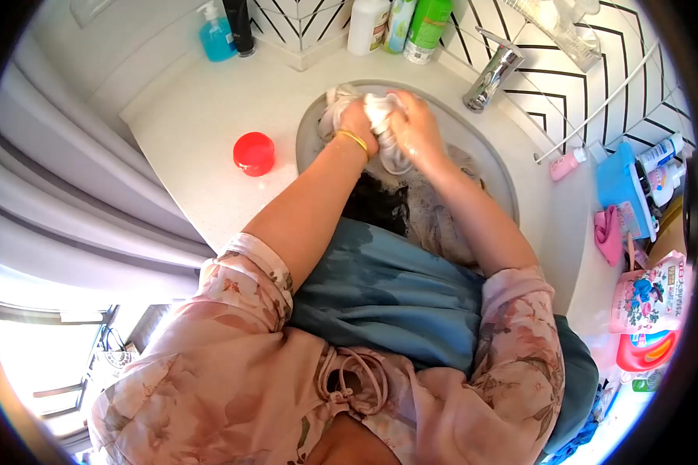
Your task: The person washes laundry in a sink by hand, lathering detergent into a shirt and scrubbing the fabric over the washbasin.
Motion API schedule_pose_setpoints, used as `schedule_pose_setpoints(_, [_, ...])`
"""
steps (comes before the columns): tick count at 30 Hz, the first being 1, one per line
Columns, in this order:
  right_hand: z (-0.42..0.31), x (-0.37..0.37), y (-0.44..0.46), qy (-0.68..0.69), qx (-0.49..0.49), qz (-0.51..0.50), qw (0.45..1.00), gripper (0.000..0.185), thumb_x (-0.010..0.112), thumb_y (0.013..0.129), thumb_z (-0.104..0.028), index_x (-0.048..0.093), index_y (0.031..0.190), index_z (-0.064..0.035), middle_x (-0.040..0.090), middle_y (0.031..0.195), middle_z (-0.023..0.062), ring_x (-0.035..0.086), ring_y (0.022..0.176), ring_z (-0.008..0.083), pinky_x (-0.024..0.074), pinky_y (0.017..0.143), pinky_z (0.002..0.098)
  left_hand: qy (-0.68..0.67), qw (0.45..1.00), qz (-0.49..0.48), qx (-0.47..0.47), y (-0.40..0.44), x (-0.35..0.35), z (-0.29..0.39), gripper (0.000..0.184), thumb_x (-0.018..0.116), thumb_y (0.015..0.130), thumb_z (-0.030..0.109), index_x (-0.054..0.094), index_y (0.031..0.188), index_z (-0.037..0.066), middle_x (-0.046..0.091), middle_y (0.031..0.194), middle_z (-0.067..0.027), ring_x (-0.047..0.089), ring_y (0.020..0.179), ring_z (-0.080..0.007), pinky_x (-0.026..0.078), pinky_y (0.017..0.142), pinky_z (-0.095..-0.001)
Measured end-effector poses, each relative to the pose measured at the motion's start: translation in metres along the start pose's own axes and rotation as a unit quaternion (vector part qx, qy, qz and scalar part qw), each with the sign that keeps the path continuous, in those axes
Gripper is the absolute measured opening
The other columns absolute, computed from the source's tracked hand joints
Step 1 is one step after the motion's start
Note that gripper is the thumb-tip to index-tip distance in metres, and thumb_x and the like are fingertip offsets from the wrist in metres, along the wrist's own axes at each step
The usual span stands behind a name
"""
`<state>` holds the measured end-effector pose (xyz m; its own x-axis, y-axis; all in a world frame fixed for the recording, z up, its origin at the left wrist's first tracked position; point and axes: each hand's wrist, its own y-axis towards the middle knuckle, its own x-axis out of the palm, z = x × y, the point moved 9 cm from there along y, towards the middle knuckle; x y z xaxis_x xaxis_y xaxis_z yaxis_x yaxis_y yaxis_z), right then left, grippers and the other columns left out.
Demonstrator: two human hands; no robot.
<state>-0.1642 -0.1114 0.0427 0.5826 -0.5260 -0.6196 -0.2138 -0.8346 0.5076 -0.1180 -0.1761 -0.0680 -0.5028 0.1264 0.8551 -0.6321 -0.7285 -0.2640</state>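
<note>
Both hands grip a wet white cloth over the round sink basin. My left hand, with a yellow band at the wrist, is closed on the cloth's left part. Closed on the other side of the bunched cloth is my right hand, wet on its back. One end of the cloth hangs down between the hands. Below them in the basin lie a greyish wet fabric and something black, perhaps dark fabric. My forearms and blue apron hide part of the basin.
A red round container stands on the white counter left of the basin. The chrome faucet rises behind it at right. Several bottles line the tiled wall. On the right are a blue bin and a pink detergent bag.
</note>
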Motion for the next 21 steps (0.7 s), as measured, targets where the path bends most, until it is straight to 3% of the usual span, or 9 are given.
schedule_pose_setpoints(4, [-0.081, 0.007, -0.023, -0.039, -0.123, -0.009, 0.992, 0.022, 0.060, 0.076, -0.026, 0.055, 0.091, -0.0108, 0.051, 0.088, 0.0171, 0.053, 0.079, 0.0315, 0.0428, 0.068, 0.0382, -0.027, 0.994, -0.099, -0.024, -0.018, 0.020, 0.005, 0.024, 0.040, 0.087, 0.022, 0.054, 0.100, 0.007, 0.057, 0.103, -0.0090, 0.055, 0.095, -0.0197, 0.044, 0.085, -0.0353])
schedule_pose_setpoints(8, [0.027, -0.007, 0.049, -0.020, 0.142, -0.050, 0.988, 0.021, 0.053, 0.078, -0.024, 0.054, 0.091, -0.0069, 0.057, 0.094, 0.0172, 0.055, 0.086, 0.0321, 0.0427, 0.071, 0.0398, 0.020, 0.998, -0.063, 0.021, -0.033, 0.045, 0.007, 0.025, 0.043, 0.087, 0.024, 0.055, 0.099, 0.005, 0.059, 0.100, -0.0090, 0.056, 0.091, -0.0203, 0.045, 0.084, -0.0362])
schedule_pose_setpoints(11, [0.049, -0.012, 0.037, 0.025, 0.086, -0.092, 0.992, 0.035, 0.054, 0.077, -0.027, 0.052, 0.105, -0.0066, 0.055, 0.102, 0.0200, 0.054, 0.092, 0.0321, 0.0421, 0.078, 0.0381, 0.146, 0.988, 0.000, 0.050, -0.021, 0.028, 0.013, 0.030, 0.045, 0.087, 0.027, 0.052, 0.103, 0.003, 0.057, 0.102, -0.0102, 0.056, 0.092, -0.0215, 0.045, 0.083, -0.0367])
schedule_pose_setpoints(12, [0.058, 0.002, 0.027, 0.019, 0.042, -0.184, 0.982, 0.040, 0.054, 0.076, -0.028, 0.049, 0.109, -0.0072, 0.053, 0.106, 0.0207, 0.053, 0.095, 0.0330, 0.0413, 0.081, 0.0382, 0.177, 0.983, 0.015, 0.054, -0.014, 0.017, 0.017, 0.032, 0.046, 0.087, 0.027, 0.051, 0.105, 0.002, 0.057, 0.103, -0.0108, 0.055, 0.093, -0.0220, 0.045, 0.083, -0.0368])
schedule_pose_setpoints(14, [0.054, 0.026, -0.009, 0.007, -0.046, -0.362, 0.931, 0.050, 0.056, 0.074, -0.030, 0.045, 0.118, -0.0085, 0.048, 0.113, 0.0222, 0.049, 0.101, 0.0348, 0.0396, 0.086, 0.0384, 0.199, 0.975, 0.097, 0.019, -0.006, -0.006, 0.018, 0.035, 0.049, 0.085, 0.028, 0.049, 0.107, 0.001, 0.056, 0.105, -0.0123, 0.054, 0.094, -0.0234, 0.045, 0.082, -0.0355])
schedule_pose_setpoints(15, [0.065, 0.040, -0.040, -0.159, -0.002, -0.474, 0.866, 0.060, 0.058, 0.071, -0.033, 0.040, 0.124, -0.0096, 0.038, 0.124, 0.0221, 0.042, 0.111, 0.0366, 0.0362, 0.091, 0.0425, 0.208, 0.968, 0.139, 0.001, -0.005, -0.018, 0.017, 0.037, 0.051, 0.084, 0.029, 0.048, 0.108, 0.001, 0.055, 0.106, -0.0131, 0.054, 0.095, -0.0241, 0.045, 0.081, -0.0348])
schedule_pose_setpoints(16, [0.060, 0.049, -0.063, -0.270, -0.035, -0.482, 0.833, 0.059, 0.059, 0.070, -0.034, 0.043, 0.121, -0.0079, 0.030, 0.131, 0.0206, 0.035, 0.117, 0.0373, 0.0324, 0.094, 0.0462, 0.227, 0.959, 0.172, -0.014, -0.011, -0.022, 0.015, 0.047, 0.055, 0.082, 0.030, 0.042, 0.115, -0.002, 0.048, 0.118, -0.0163, 0.048, 0.104, -0.0281, 0.040, 0.088, -0.0361])
schedule_pose_setpoints(19, [0.085, 0.089, -0.079, -0.394, -0.042, -0.468, 0.790, 0.052, 0.058, 0.071, -0.033, 0.049, 0.115, -0.0065, 0.039, 0.125, 0.0207, 0.041, 0.114, 0.0347, 0.0339, 0.091, 0.0475, 0.277, 0.940, 0.194, -0.034, -0.023, -0.019, 0.007, 0.058, 0.053, 0.082, 0.035, 0.033, 0.125, 0.001, 0.037, 0.129, -0.0172, 0.040, 0.113, -0.0324, 0.031, 0.095, -0.0458])
schedule_pose_setpoints(21, [0.117, 0.114, -0.078, -0.344, 0.037, -0.501, 0.793, 0.047, 0.058, 0.071, -0.031, 0.052, 0.110, -0.0051, 0.048, 0.111, 0.0220, 0.049, 0.099, 0.0367, 0.0406, 0.081, 0.0447, 0.272, 0.936, 0.211, -0.070, -0.018, -0.033, 0.004, 0.060, 0.051, 0.083, 0.037, 0.030, 0.128, 0.004, 0.030, 0.133, -0.0174, 0.036, 0.117, -0.0346, 0.024, 0.096, -0.0527])
